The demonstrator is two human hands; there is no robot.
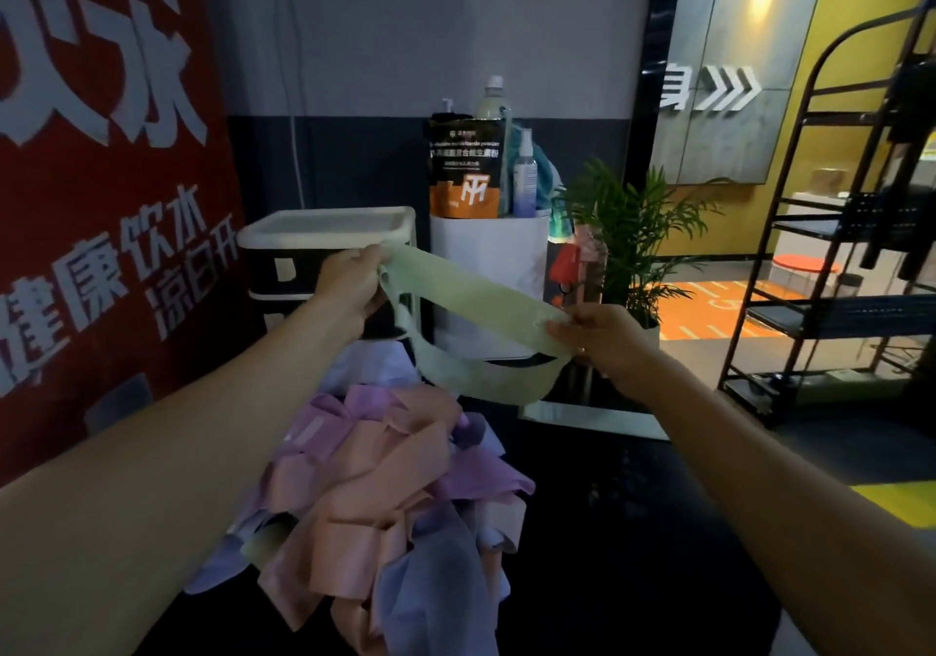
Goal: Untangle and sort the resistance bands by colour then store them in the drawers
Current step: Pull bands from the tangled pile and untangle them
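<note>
At the far left a red banner [91, 189] with white characters hangs beside me. My left hand [349, 283] is raised in front of the black-and-white drawer unit [324, 235], its grip closed, pinching one end of a pale green band [471, 300]. The band stretches slackly to the right, its upper strip running across to my right hand [602, 336] and its lower strip drooping in a loop beneath. Below it, on the dark table [633, 529], lies the tangled pile of bands [395, 493], pink, purple and lilac strips heaped over one another, well apart from the green one I hold up. Behind the band stands a white bin [486, 275] with an orange-and-black pouch [463, 169] and bottles on top. My right grip is closed too, fingers pinching the band's other end, just in front of a green plant [633, 229]. Farther right stands a black metal rack [830, 260].
</note>
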